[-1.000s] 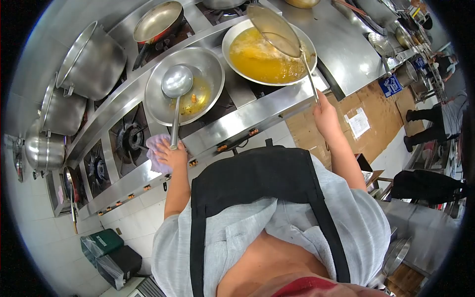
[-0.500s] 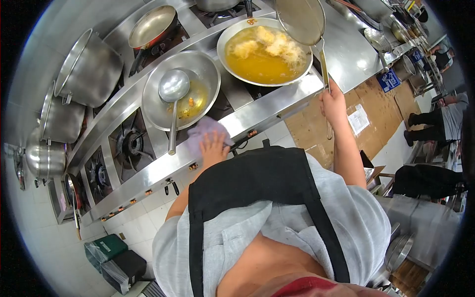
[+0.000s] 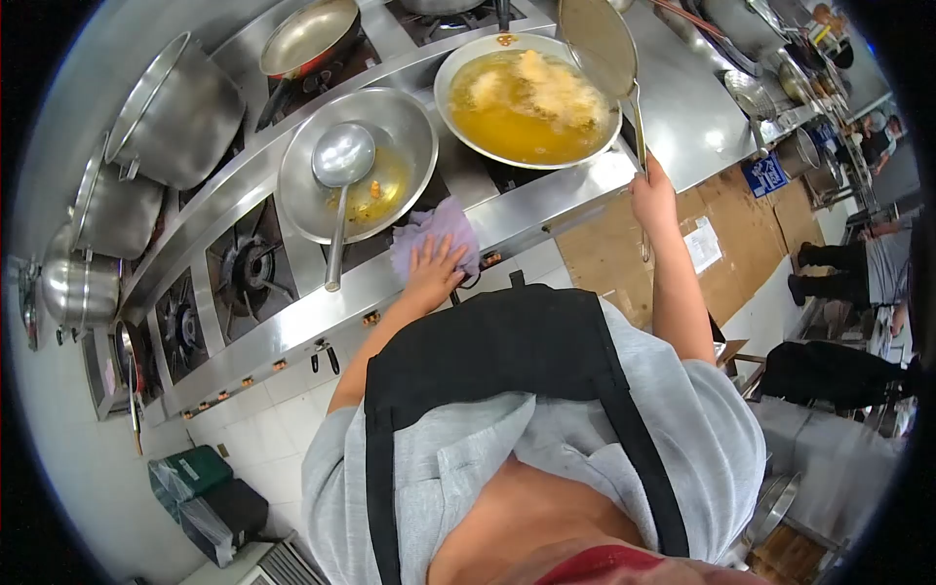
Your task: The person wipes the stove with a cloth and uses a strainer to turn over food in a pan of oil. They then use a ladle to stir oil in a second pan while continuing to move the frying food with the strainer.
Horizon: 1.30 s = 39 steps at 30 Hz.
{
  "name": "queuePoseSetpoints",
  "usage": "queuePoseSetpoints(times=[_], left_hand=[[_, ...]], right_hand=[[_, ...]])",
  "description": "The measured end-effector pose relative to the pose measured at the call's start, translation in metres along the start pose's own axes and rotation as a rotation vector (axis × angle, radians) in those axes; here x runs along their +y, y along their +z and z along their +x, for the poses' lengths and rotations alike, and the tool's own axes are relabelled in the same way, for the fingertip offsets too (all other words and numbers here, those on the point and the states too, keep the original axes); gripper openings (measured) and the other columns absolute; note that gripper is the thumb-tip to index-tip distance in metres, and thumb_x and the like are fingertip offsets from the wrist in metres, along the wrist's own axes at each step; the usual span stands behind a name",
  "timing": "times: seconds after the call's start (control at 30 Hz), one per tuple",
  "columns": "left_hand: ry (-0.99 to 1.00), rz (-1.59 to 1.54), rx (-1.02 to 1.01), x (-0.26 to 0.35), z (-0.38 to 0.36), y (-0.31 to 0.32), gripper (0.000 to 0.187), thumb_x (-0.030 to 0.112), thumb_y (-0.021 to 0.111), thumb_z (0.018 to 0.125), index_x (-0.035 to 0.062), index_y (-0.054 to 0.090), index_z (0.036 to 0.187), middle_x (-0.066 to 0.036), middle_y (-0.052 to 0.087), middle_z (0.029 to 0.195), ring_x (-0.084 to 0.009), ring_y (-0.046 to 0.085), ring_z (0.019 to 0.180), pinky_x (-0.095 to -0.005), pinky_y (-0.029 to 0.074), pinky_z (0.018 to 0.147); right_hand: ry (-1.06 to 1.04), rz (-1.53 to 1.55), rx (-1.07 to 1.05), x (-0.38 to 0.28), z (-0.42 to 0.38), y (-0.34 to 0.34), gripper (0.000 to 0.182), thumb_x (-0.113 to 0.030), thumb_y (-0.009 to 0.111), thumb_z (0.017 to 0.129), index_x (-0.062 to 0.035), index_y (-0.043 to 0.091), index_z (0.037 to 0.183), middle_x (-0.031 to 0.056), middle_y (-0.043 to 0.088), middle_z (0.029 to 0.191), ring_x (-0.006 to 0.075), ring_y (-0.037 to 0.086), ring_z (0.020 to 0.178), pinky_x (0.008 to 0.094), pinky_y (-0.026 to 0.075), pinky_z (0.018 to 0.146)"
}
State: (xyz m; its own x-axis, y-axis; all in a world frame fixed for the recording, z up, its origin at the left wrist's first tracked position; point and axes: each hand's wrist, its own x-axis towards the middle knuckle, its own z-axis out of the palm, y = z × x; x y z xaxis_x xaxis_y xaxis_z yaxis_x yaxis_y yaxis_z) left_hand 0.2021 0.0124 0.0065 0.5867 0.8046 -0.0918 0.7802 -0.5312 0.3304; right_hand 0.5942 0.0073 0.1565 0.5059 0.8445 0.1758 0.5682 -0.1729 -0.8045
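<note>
**Cloth on the stove edge, strainer over the oil**

The left hand [image 3: 434, 276] is lying flat, fingers spread, pressing a purple cloth [image 3: 434, 234] onto the stove [image 3: 292, 322] front ledge, just below the empty wok [image 3: 390, 127] where a ladle [image 3: 339, 171] is resting. The right hand [image 3: 653, 200] is gripping, fingers closed, the handle of a strainer [image 3: 597, 44], which is hanging over the far rim of the wok of oil [image 3: 517, 122], where battered food is frying.

A long stainless-steel stove line [image 3: 292, 322] is faced below with white tiles [image 3: 263, 409]. Flattened cardboard [image 3: 604, 244] is spread over the floor. Large steel pots [image 3: 175, 107] are stood at the back, beside unlit burners [image 3: 239, 268].
</note>
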Motion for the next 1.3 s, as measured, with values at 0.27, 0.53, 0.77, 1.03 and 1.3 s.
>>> queuePoseSetpoints(times=[0.27, 0.53, 0.77, 1.03, 1.3], left_hand=[[-0.485, 0.084, 0.139, -0.083, -0.132, 0.004, 0.055, 0.040, 0.048, 0.091, 0.0290, 0.031, 0.142, -0.006, 0.015, 0.153, -0.0339, 0.005, 0.141, -0.0534, 0.005, 0.110], [-0.828, 0.050, 0.283, -0.139, -0.156, -0.003, 0.068, 0.040, 0.052, 0.088, 0.0221, 0.021, 0.146, -0.007, 0.009, 0.154, -0.0349, 0.005, 0.141, -0.0543, 0.006, 0.110], [-0.924, 0.012, 0.228, -0.148, -0.150, -0.036, 0.076, 0.044, 0.061, 0.081, 0.0242, 0.024, 0.145, -0.007, 0.014, 0.153, -0.0346, 0.009, 0.140, -0.0554, 0.013, 0.109], [-0.900, 0.059, 0.237, -0.133, -0.142, -0.053, 0.078, 0.045, 0.066, 0.074, 0.0173, 0.035, 0.139, -0.010, 0.020, 0.151, -0.0370, 0.013, 0.139, -0.0614, 0.014, 0.105], [-0.761, 0.139, 0.488, -0.144, -0.135, -0.040, 0.074, 0.047, 0.068, 0.068, 0.0048, 0.045, 0.125, -0.017, 0.029, 0.143, -0.0461, 0.012, 0.135, -0.0634, 0.011, 0.104]], right_hand=[[0.275, 0.374, -0.355, -0.030, -0.048, -0.026, 0.043, -0.006, 0.043, 0.087, -0.0050, 0.042, 0.130, 0.0013, 0.047, 0.064, 0.0086, 0.039, 0.039, 0.0242, 0.032, 0.034], [0.327, 0.299, -0.456, -0.022, -0.071, -0.022, 0.050, -0.005, 0.040, 0.087, -0.0029, 0.035, 0.136, 0.0036, 0.049, 0.066, 0.0102, 0.042, 0.041, 0.0257, 0.035, 0.035], [0.345, 0.251, -0.504, -0.043, -0.077, -0.007, 0.049, -0.003, 0.038, 0.085, -0.0006, 0.037, 0.133, 0.0054, 0.049, 0.064, 0.0118, 0.042, 0.040, 0.0273, 0.036, 0.035], [0.501, 0.510, -0.570, -0.076, -0.075, 0.012, 0.014, -0.002, 0.042, 0.084, -0.0011, 0.046, 0.097, 0.0053, 0.048, 0.066, 0.0102, 0.040, 0.041, 0.0265, 0.033, 0.035], [0.589, 0.835, -0.536, -0.103, -0.080, 0.050, 0.005, -0.003, 0.044, 0.085, -0.0028, 0.042, 0.090, 0.0052, 0.049, 0.070, 0.0080, 0.040, 0.045, 0.0236, 0.032, 0.038]])
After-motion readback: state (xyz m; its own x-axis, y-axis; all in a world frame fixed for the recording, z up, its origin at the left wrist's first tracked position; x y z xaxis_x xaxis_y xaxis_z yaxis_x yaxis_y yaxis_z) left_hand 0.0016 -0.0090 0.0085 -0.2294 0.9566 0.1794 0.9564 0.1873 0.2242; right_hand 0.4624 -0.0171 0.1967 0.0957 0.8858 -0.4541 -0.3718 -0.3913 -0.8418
